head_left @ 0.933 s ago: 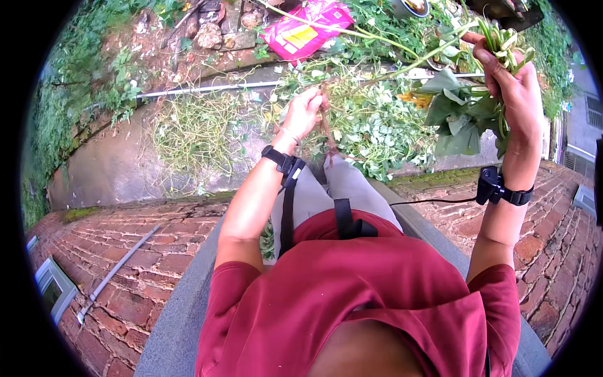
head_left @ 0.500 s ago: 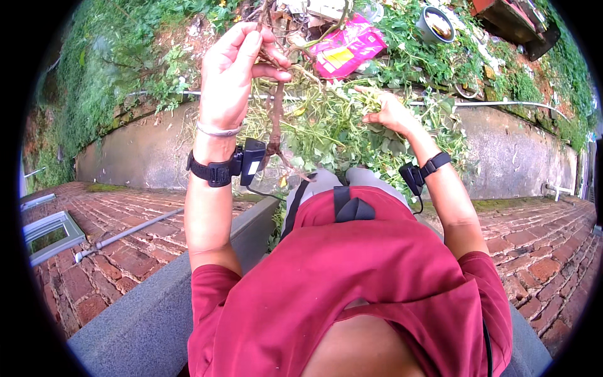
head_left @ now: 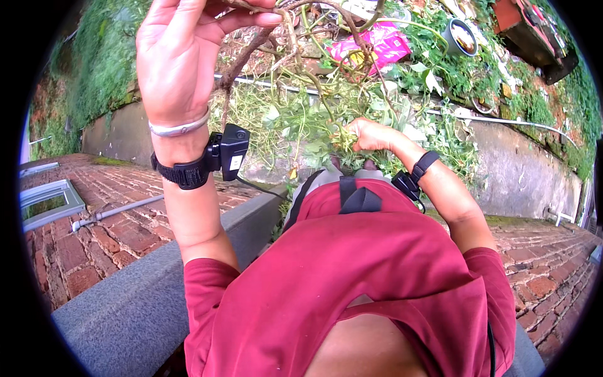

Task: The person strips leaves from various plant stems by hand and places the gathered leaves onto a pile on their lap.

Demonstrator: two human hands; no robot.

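Note:
Raised at the upper left, my left hand [head_left: 182, 60] is closed round a brown, woody vine stem [head_left: 248, 53]. Tangled runners branch off that stem toward the upper middle. Lower and to the right, my right hand [head_left: 372, 135] grips a bunch of green vine stems [head_left: 344, 138], its fingers curled in. Beneath both hands spreads a heap of leafy cut vines [head_left: 308, 122] on the concrete. Fingertips of the left hand are partly cut off by the top of the picture.
A pink bag [head_left: 389, 44] lies beyond the vines, with a round bucket [head_left: 460, 38] to its right. A thin white pipe [head_left: 502, 119] runs along the concrete ledge [head_left: 502, 157]. Close on my left is a grey slab [head_left: 138, 301] beside a brick surface [head_left: 94, 239].
My left hand has risen and moved left, lifting the woody stem and its runners. The right hand has come nearer to me and closed on green stems.

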